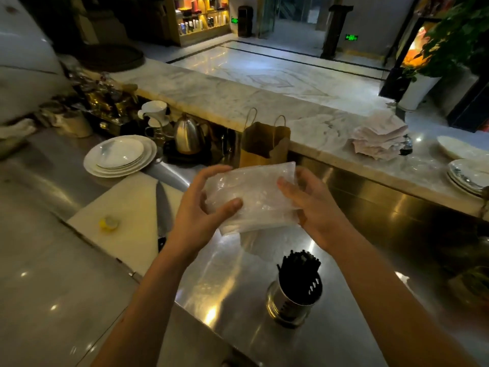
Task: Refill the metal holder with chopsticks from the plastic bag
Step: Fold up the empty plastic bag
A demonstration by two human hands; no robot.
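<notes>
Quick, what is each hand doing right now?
Left hand: grips the left end of the crumpled clear plastic bag.
Right hand: grips the bag's right end.

I hold a translucent whitish plastic bag (254, 194); chopsticks (299, 263) black, metal holder (291, 300) silver, marble counter (238, 102) white, grey-veined.

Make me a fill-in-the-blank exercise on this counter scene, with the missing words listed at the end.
The left hand and the right hand both grip the clear ___. The metal holder on the steel counter holds ___ chopsticks. A ___ with a long blade lies on the white cutting board.
Missing words: plastic bag; black; knife.
</notes>
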